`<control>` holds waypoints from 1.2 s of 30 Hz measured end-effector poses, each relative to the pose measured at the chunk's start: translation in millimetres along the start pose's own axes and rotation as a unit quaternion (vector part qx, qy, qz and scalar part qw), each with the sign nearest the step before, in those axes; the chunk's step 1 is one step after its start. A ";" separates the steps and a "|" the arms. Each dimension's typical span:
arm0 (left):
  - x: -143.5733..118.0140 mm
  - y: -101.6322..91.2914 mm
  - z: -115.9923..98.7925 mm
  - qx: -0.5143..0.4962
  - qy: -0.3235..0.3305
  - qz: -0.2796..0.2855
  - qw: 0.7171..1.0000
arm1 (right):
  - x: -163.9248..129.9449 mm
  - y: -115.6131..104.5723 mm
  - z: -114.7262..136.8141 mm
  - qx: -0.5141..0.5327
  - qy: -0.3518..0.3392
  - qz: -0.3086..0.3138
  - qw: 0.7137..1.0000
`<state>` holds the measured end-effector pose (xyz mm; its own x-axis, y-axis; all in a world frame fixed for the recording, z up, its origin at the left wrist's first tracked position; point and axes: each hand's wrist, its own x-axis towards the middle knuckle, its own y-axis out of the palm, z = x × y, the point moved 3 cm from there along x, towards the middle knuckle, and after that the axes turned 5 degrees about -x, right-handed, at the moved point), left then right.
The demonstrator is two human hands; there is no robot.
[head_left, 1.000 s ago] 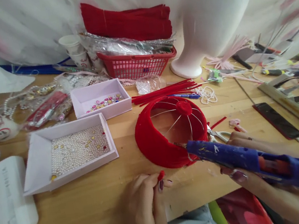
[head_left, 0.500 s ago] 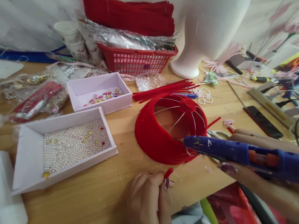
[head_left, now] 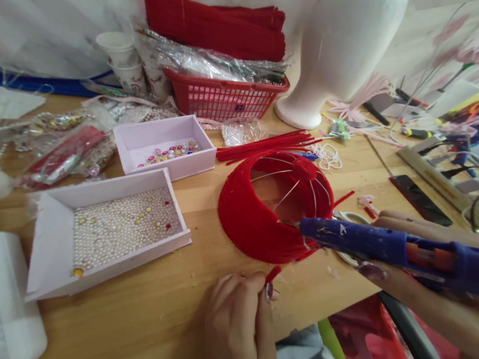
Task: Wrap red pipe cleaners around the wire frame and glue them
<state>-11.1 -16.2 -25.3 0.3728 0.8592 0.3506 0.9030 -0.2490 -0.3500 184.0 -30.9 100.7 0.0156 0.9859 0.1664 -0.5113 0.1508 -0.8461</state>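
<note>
Left hand pinched, right hand curled

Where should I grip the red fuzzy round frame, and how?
Probably pinch the red fuzzy round frame by its left wall, from the left: that band is broad, thin pale wires span the opening, and the blue plastic glue gun points at the near rim.

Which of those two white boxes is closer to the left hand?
The larger front box, spread with pearly beads, is nearer the left hand. The smaller box behind it holds loose gems, some of them pink.
</note>
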 end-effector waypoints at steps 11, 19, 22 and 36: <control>-1.2 5.3 -0.9 -0.033 -0.030 -0.033 0.998 | -6.2 -2.2 -4.0 -0.047 -0.021 -0.009 0.999; -1.5 5.0 -2.3 -0.036 -0.038 -0.024 0.998 | 0.9 -4.2 0.1 -0.070 -0.027 0.002 0.997; -1.2 4.7 -3.0 -0.035 -0.036 -0.024 0.998 | -1.7 -5.1 0.6 -0.080 -0.032 -0.007 0.996; -0.4 1.7 1.9 0.007 -0.013 -0.020 1.000 | -13.1 -10.2 -2.0 -0.101 -0.018 0.021 0.995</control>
<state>-10.1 -16.1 -27.7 0.3299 0.8798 0.3423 0.9143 -0.2076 -0.3478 190.7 -45.2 106.1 -0.0352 0.9890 0.1436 -0.3283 0.1243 -0.9364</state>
